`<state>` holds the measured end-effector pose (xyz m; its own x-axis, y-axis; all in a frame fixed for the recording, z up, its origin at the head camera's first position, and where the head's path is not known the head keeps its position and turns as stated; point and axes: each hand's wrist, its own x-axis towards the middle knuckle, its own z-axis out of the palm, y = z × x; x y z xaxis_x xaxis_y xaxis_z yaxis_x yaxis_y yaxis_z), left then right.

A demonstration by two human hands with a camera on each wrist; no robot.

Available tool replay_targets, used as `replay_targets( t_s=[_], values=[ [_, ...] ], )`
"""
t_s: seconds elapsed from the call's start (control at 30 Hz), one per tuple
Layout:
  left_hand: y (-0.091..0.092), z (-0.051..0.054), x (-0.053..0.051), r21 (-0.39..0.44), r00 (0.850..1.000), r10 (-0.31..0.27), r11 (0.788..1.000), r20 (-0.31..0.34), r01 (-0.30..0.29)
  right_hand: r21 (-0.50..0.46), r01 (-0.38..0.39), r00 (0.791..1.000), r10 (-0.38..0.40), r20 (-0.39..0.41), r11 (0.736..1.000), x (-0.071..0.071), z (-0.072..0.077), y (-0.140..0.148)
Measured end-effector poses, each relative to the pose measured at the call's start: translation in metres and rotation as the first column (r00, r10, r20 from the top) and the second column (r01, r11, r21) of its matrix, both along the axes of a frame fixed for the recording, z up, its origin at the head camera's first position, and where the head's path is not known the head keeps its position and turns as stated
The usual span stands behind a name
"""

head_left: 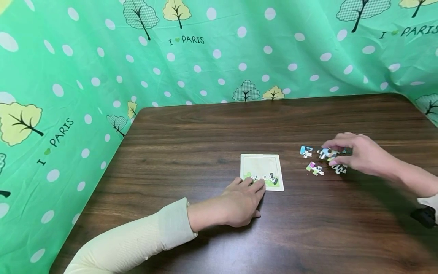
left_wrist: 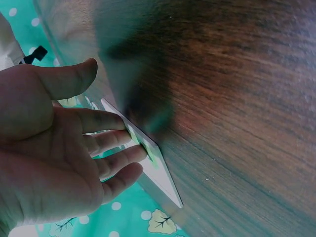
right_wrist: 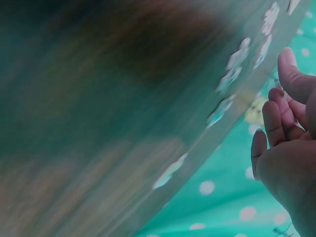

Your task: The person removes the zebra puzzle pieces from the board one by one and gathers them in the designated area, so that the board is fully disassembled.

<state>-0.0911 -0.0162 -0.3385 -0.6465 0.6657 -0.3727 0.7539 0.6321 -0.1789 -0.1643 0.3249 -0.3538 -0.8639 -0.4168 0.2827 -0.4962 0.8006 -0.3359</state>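
Observation:
My left hand (head_left: pixel 241 203) rests with its fingertips on the lower edge of a white square puzzle board (head_left: pixel 261 163). Along the board's bottom is a picture strip of green with black-and-white figures, partly covered by the fingers. In the left wrist view, the fingers (left_wrist: pixel 111 140) lie fairly straight against the board. My right hand (head_left: pixel 364 154) hovers over loose jigsaw pieces (head_left: pixel 327 153), thumb and fingers apart. Between them no piece shows in the right wrist view, where the hand (right_wrist: pixel 291 133) appears above the tabletop. Some pieces are partly hidden beneath it.
A blue-edged jigsaw piece (head_left: pixel 306 151) and a green-and-pink piece (head_left: pixel 314 168) lie between the board and the right hand. The dark wooden table (head_left: pixel 171 152) is bordered by a green dotted cloth (head_left: pixel 205 68) behind and at the left.

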Motion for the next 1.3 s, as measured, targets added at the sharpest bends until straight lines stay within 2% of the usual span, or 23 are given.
replay_targets(
  t_s=[0.2,0.4,0.6,0.77,0.97,1.17,1.3],
  values=[
    [0.0,0.0,-0.001,-0.005,1.0,0.0,1.0,0.002,0.0,0.087,0.05,0.999,-0.05,-0.006,0.995,0.006,-0.003,0.03],
    [0.0,0.0,-0.001,-0.007,1.0,0.0,1.0,0.001,0.0,0.133,0.17,0.983,-0.178,0.053,0.977,0.012,-0.004,0.06],
    [0.0,0.001,-0.001,-0.006,1.0,0.004,1.0,0.008,-0.004,0.183,0.195,0.973,-0.214,0.089,0.963,0.013,-0.012,0.08],
    [0.0,0.002,-0.001,-0.009,1.0,0.001,1.0,0.007,-0.001,0.209,0.188,0.968,-0.217,0.126,0.96,0.014,-0.018,0.085],
    [-0.001,0.002,-0.001,-0.014,1.0,-0.003,1.0,0.005,0.003,0.236,0.174,0.969,-0.209,0.132,0.956,0.013,-0.019,0.083],
    [0.0,0.003,-0.001,-0.023,1.0,-0.006,1.0,0.007,0.006,0.253,0.172,0.963,-0.217,0.162,0.952,0.011,-0.014,0.08],
    [0.0,0.003,-0.001,-0.024,1.0,-0.008,1.0,0.007,0.008,0.214,0.167,0.967,-0.202,0.152,0.962,0.01,-0.006,0.072]
  ],
)
